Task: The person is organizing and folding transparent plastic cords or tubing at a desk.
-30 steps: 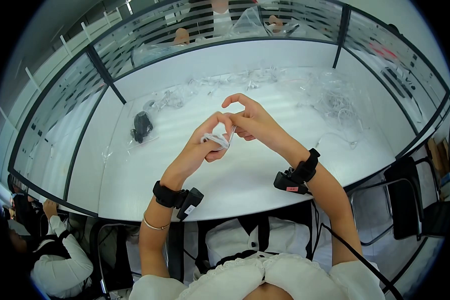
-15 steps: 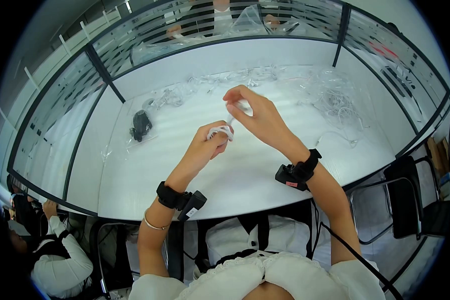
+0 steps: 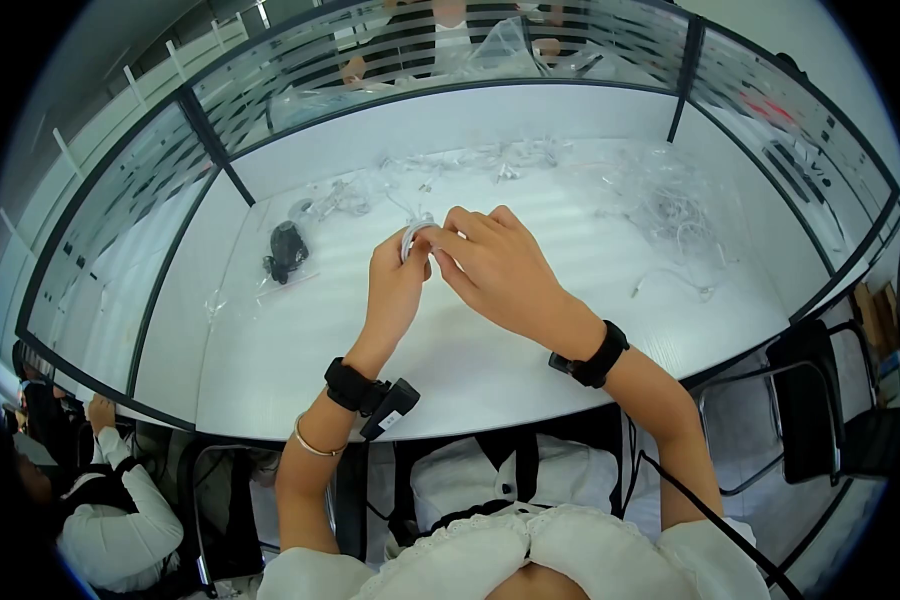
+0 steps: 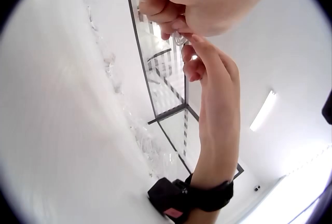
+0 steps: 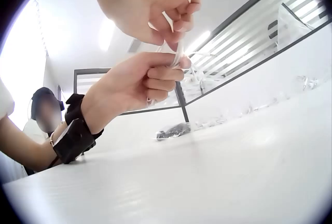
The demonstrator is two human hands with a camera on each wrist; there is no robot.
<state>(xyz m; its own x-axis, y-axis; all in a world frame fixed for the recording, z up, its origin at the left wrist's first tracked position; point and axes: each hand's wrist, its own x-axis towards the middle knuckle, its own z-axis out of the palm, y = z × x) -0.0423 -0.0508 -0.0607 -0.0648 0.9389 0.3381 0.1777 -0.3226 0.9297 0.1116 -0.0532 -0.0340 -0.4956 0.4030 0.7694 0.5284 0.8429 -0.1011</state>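
A white cable (image 3: 413, 236), wound in a small coil, is between the two hands above the middle of the table. My left hand (image 3: 394, 290) grips the coil, with the fingers curled around it and the thumb across it in the right wrist view. From the right, my right hand (image 3: 500, 268) pinches the cable (image 5: 179, 53) at the top of the coil, its fingertips right by the left thumb. Loose white ends stick out past the left hand toward the back. In the left wrist view the hands hide most of the cable.
Tangled white cables in clear plastic (image 3: 670, 205) lie at the back right, and more bagged cables (image 3: 345, 197) run along the back. A black item in a clear bag (image 3: 287, 250) rests on the left. A low glass-topped partition (image 3: 450, 100) encloses the white table (image 3: 300, 370).
The right hand first pulls up and away from the coil, then comes back down to it. The left hand has moved slightly left and turned upright, still holding the cable.
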